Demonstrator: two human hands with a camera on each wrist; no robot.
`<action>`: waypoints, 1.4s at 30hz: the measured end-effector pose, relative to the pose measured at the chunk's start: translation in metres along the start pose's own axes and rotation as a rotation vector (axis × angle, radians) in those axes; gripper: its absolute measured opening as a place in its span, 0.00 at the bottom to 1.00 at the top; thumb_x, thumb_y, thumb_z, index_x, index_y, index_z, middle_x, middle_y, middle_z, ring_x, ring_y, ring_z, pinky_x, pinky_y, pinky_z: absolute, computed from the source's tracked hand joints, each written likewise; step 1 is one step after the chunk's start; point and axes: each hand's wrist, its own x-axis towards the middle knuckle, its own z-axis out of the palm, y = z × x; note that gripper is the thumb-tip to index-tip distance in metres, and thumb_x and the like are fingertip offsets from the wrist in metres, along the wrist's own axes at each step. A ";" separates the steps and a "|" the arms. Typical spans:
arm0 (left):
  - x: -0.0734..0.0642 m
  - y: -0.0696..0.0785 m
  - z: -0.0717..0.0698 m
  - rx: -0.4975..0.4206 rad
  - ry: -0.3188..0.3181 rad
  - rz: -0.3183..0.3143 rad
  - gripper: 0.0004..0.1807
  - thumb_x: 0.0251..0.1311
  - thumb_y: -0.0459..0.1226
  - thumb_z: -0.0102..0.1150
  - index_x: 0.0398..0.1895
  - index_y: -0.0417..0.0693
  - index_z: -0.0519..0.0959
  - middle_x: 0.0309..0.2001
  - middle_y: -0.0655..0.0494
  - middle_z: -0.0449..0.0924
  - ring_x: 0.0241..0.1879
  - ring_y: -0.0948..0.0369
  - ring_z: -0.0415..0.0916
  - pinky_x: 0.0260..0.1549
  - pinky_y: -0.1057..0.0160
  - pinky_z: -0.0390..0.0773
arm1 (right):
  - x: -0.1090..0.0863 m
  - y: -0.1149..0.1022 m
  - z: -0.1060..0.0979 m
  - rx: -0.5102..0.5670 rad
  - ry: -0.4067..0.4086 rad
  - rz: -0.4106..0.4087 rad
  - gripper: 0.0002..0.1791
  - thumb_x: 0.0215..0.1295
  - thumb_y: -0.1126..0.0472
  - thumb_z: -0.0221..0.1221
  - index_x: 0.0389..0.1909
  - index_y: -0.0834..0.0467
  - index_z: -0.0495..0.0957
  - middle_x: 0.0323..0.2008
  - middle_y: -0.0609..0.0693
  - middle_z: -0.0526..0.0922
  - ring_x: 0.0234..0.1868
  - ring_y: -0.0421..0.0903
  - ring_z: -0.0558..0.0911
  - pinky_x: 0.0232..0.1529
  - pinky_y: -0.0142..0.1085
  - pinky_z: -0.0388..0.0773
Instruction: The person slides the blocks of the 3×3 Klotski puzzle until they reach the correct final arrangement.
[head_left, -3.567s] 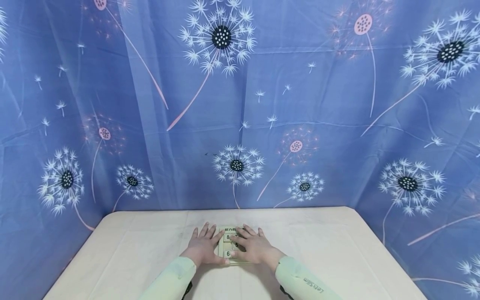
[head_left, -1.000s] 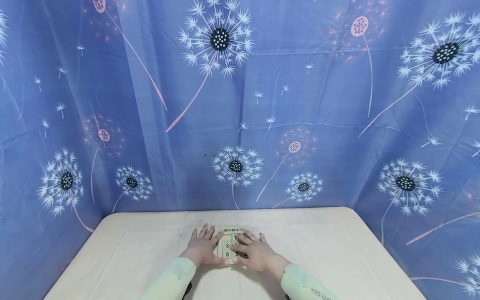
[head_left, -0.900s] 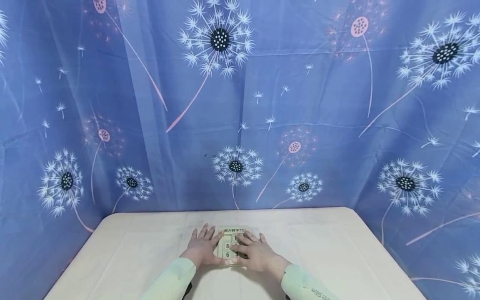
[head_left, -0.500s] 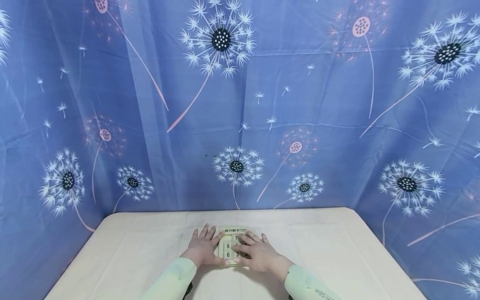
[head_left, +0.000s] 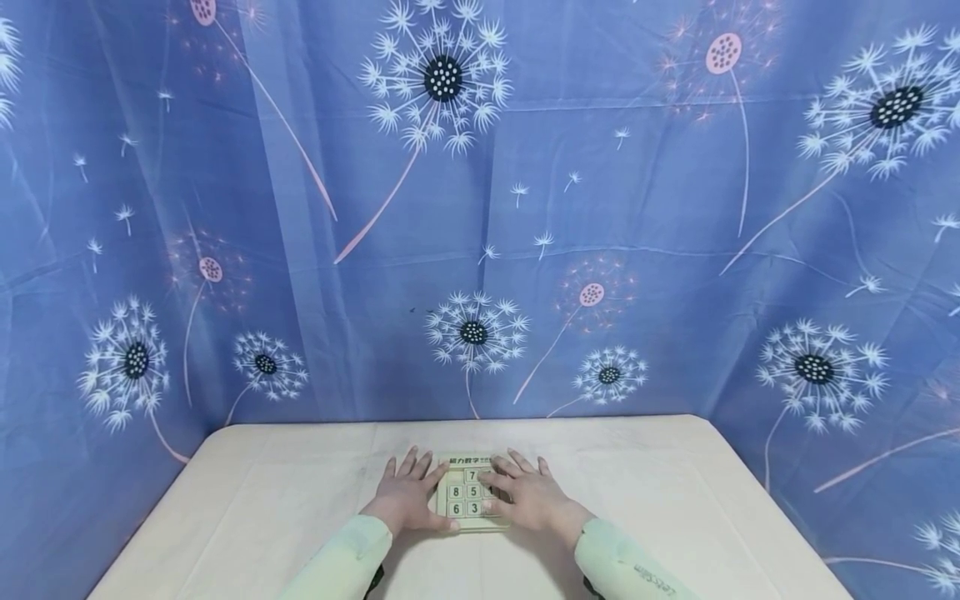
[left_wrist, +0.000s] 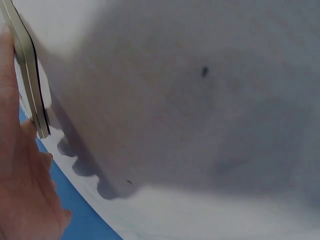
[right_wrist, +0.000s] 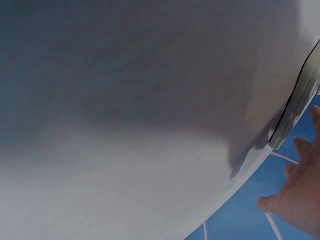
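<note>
A pale green sliding number puzzle [head_left: 467, 527] lies flat near the middle of the table. Tiles 7, 8, 5, 6 and 3 [head_left: 474, 508] show, a 1 is partly covered, and the top left slot has no tile. My left hand [head_left: 405, 502] rests at the puzzle's left side with spread fingers, index at the upper left corner and thumb along the front edge. My right hand [head_left: 534, 497] reaches over the right side, its index finger and thumb over the right column, which it mostly hides. The left wrist view shows the puzzle's edge [left_wrist: 31, 75] against the thumb.
The table [head_left: 300, 475] has a cream cover. A blue curtain [head_left: 390, 350] with dandelion prints hangs behind it and on both sides. Mint sleeves [head_left: 341, 554] cover both forearms.
Since the earliest frame, tile 8 has moved down one slot, leaving the top left slot vacant. In the last half second my right hand has shifted right, uncovering tile 5. My left hand stays put.
</note>
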 end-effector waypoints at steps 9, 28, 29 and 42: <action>0.002 -0.001 0.002 0.025 0.007 0.002 0.58 0.46 0.73 0.67 0.79 0.58 0.63 0.81 0.48 0.58 0.83 0.44 0.47 0.81 0.36 0.48 | 0.004 0.000 0.002 -0.008 -0.008 0.009 0.32 0.73 0.32 0.49 0.72 0.41 0.72 0.78 0.52 0.65 0.81 0.60 0.59 0.76 0.74 0.52; 0.000 0.000 0.000 0.016 0.009 0.001 0.57 0.46 0.72 0.68 0.78 0.57 0.65 0.81 0.46 0.58 0.83 0.43 0.48 0.80 0.35 0.49 | 0.005 -0.011 -0.002 -0.048 -0.025 0.025 0.31 0.72 0.32 0.50 0.71 0.40 0.73 0.78 0.51 0.65 0.82 0.58 0.59 0.77 0.72 0.52; 0.000 0.000 0.000 0.014 0.009 0.002 0.57 0.46 0.72 0.68 0.78 0.57 0.65 0.81 0.46 0.58 0.83 0.43 0.48 0.80 0.35 0.49 | 0.005 -0.011 -0.002 -0.049 -0.024 0.024 0.31 0.72 0.32 0.50 0.71 0.40 0.73 0.78 0.51 0.65 0.82 0.58 0.59 0.77 0.72 0.53; 0.002 0.000 0.002 0.025 0.009 0.005 0.58 0.45 0.72 0.68 0.78 0.57 0.64 0.81 0.46 0.57 0.83 0.43 0.47 0.81 0.36 0.49 | 0.009 -0.016 -0.002 -0.054 -0.026 0.021 0.31 0.70 0.32 0.53 0.70 0.38 0.74 0.78 0.50 0.66 0.81 0.59 0.59 0.77 0.72 0.53</action>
